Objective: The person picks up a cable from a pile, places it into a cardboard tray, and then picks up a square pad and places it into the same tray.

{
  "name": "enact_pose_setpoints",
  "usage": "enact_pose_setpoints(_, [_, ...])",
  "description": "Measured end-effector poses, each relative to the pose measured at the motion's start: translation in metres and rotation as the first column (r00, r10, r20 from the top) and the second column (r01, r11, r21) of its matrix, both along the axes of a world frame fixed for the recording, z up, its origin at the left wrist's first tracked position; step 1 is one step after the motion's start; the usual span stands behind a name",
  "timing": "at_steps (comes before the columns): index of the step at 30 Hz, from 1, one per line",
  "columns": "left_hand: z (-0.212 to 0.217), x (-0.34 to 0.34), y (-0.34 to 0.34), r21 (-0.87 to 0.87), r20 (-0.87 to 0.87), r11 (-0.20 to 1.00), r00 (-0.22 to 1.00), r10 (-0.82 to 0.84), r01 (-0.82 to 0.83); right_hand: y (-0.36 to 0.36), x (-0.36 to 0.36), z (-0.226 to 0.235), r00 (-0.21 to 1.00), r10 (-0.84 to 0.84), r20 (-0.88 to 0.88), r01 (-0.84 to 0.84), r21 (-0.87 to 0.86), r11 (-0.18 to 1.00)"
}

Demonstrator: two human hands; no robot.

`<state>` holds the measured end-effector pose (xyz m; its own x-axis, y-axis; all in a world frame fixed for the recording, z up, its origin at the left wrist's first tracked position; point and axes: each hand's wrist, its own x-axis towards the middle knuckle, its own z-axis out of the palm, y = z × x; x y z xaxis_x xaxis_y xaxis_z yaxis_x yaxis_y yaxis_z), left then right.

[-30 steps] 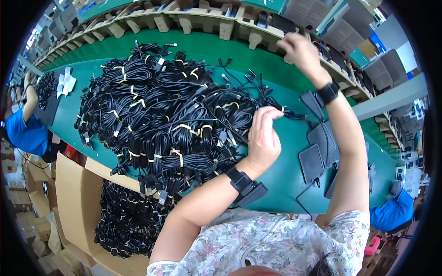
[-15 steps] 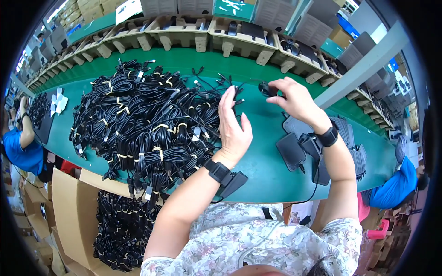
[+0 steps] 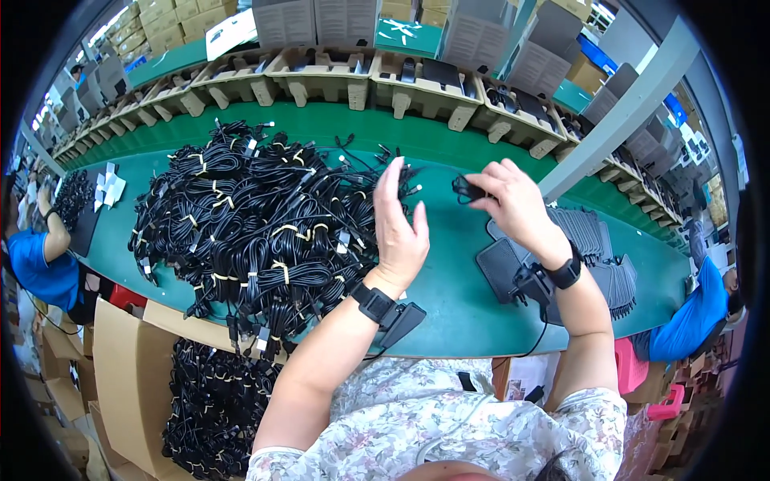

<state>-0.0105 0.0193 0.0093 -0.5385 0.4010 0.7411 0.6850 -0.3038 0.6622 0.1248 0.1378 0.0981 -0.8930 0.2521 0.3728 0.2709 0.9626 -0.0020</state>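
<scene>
A large heap of black cables (image 3: 257,232), bundled with pale ties, covers the left and middle of the green table (image 3: 441,321). My left hand (image 3: 399,236) stands upright at the heap's right edge, its fingers stretched out and holding nothing. To the right, over the table, my right hand (image 3: 517,200) pinches a small coiled black cable (image 3: 465,189) between thumb and fingers. Below that hand lie flat dark grey panels (image 3: 497,272), with more stacked panels (image 3: 613,280) beside them. Black devices are strapped at both wrists, and the right one hides part of the panels.
Cardboard trays (image 3: 429,96) holding black devices line the far side. A slanted grey post (image 3: 618,120) rises at the right. Below the table's near left edge, an open carton (image 3: 132,385) holds more cables. People in blue sit at both far ends.
My right hand, with the cable, has moved slightly nearer and its wrist has turned a little. My left hand stays beside the heap. The whole view has shifted slightly.
</scene>
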Motion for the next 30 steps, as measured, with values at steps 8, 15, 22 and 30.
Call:
enact_pose_setpoints(8, [-0.012,0.006,0.000,-0.038,0.476,0.862,0.767,-0.430,0.506,-0.025,-0.014,-0.013,0.974,-0.054,-0.222,-0.171,-0.866,0.469])
enact_pose_setpoints(15, [-0.002,-0.003,-0.003,0.367,0.845,0.682,0.080,-0.529,0.633,-0.012,-0.020,-0.020,0.941,-0.105,-0.321,-0.317,-0.947,0.048])
enact_pose_setpoints(22, [0.006,0.010,-0.007,0.445,0.830,0.624,-0.034,-0.557,0.643,-0.016,-0.029,-0.033,0.975,-0.031,-0.221,-0.046,-0.334,0.942])
enact_pose_setpoints(30, [-0.036,0.006,-0.003,0.037,0.827,0.709,0.377,-0.417,0.704,-0.011,-0.025,-0.026,0.929,0.353,0.111,-0.362,0.077,0.929])
